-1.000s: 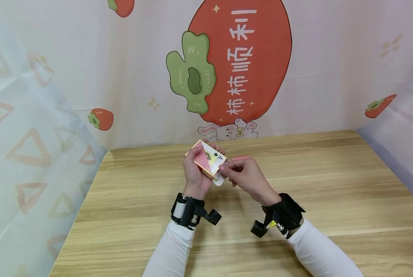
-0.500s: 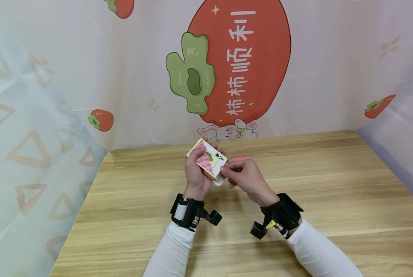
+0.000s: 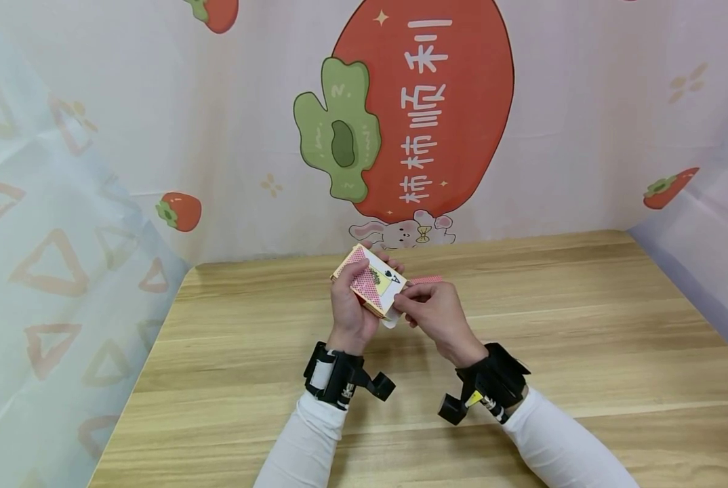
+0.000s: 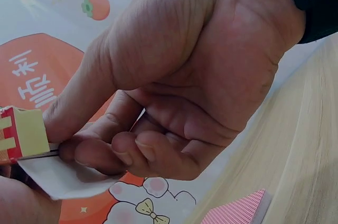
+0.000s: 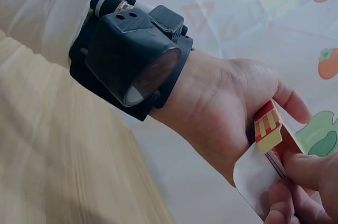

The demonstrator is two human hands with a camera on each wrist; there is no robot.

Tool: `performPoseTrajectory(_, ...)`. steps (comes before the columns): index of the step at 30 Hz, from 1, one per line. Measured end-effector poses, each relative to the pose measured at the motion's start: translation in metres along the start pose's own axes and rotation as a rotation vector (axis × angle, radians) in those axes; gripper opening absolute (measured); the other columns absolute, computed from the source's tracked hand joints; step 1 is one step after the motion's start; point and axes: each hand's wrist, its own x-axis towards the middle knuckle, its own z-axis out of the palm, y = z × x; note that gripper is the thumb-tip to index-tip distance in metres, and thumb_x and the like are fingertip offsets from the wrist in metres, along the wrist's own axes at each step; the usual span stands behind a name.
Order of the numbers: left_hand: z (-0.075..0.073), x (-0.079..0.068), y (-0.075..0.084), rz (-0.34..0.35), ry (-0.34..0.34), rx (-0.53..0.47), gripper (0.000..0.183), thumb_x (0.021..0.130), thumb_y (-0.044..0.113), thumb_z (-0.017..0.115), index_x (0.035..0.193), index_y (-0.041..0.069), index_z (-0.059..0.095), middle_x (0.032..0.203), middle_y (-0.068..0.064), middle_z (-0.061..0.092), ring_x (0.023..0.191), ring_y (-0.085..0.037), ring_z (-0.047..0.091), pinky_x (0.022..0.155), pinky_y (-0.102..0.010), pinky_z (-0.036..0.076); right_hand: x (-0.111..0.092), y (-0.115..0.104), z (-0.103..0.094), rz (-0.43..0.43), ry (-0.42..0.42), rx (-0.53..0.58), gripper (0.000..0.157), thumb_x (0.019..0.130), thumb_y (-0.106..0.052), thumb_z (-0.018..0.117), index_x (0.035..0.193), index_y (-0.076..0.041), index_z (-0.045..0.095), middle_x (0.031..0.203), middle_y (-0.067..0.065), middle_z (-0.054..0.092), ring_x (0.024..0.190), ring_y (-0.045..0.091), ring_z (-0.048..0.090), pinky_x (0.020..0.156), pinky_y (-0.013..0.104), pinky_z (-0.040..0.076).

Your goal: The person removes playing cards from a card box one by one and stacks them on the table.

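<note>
Card box (image 3: 376, 279) and left hand (image 3: 350, 313) slightly farther right.

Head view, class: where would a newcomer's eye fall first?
First, probably, the huge red fruit with white characters, printed on the backdrop at top centre. Next, the card box with an ace, held lower down in the left hand, while the right hand pinches at its open end.

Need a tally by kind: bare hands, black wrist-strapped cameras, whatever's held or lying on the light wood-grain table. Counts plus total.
Bare hands: 2 (left hand, right hand)
Black wrist-strapped cameras: 2 (left wrist camera, right wrist camera)
Red, white and yellow cardboard card box, held: 1
Pink-patterned flat block, on the table: 1
Total: 6
</note>
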Motion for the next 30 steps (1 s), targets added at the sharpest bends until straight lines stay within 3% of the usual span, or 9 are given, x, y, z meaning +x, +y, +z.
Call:
performPoseTrajectory(7,-0.0019,0.0005,-0.0013,-0.022,0.046,-0.003,0.039,0.096,0.019,0.039,0.134,0.011,0.041,0.110,-0.009,0.058,0.103,-0.026,0.061,0.108,-0.051,0.041,-0.0006,0.0004,0.0010,0.007,0.004,0.014,0.015,0.092,-0.005,0.072,0.095,0.009,0.073,0.098,0.013,0.065,0.069,0.017,0.057,0.056,0.023,0.048)
performPoseTrajectory(14,-0.0028,0.0036,-0.0018,-0.072,0.183,-0.065,0.041,0.096,0.024,0.042,0.135,0.011,0.041,0.111,-0.011,0.058,0.107,-0.031,0.058,0.103,-0.047,0.045,0.0003,-0.0012,0.0007,0.019,-0.015,0.021,0.018,0.094,-0.009,0.072,0.098,0.009,0.074,0.088,0.009,0.067,0.066,0.015,0.056,0.056,0.023,0.048)
performPoseTrajectory(18,-0.0040,0.0051,-0.0014,-0.107,0.239,-0.142,0.047,0.096,0.027,0.044,0.140,0.010,0.039,0.112,-0.011,0.057,0.109,-0.030,0.056,0.110,-0.050,0.038,0.0009,-0.0029,0.0002,0.032,-0.033,0.017,0.021,0.095,-0.013,0.072,0.099,0.008,0.074,0.081,0.007,0.066,0.062,0.014,0.054,0.055,0.023,0.048)
performPoseTrajectory(22,-0.0056,0.0062,-0.0009,-0.140,0.258,-0.205,0.046,0.096,0.028,0.044,0.139,0.011,0.038,0.112,-0.009,0.056,0.109,-0.029,0.053,0.108,-0.049,0.038,0.0022,-0.0028,-0.0009,0.040,-0.063,0.033,0.023,0.096,-0.014,0.070,0.098,0.008,0.073,0.076,0.007,0.066,0.063,0.014,0.053,0.056,0.024,0.048)
performPoseTrajectory(27,-0.0084,0.0071,-0.0002,-0.170,0.271,-0.258,0.033,0.096,0.028,0.045,0.126,0.013,0.043,0.111,-0.009,0.055,0.105,-0.027,0.054,0.097,-0.044,0.045,0.0046,-0.0012,-0.0041,0.056,-0.113,0.045,0.025,0.097,-0.015,0.068,0.100,0.009,0.072,0.077,0.009,0.067,0.066,0.015,0.053,0.059,0.024,0.048)
performPoseTrajectory(30,-0.0094,0.0073,0.0001,-0.176,0.278,-0.284,0.030,0.096,0.027,0.045,0.121,0.013,0.046,0.112,-0.010,0.054,0.102,-0.027,0.054,0.099,-0.044,0.044,0.0056,-0.0014,-0.0064,0.064,-0.136,0.038,0.025,0.098,-0.015,0.068,0.102,0.009,0.072,0.079,0.009,0.068,0.066,0.016,0.053,0.059,0.024,0.048)
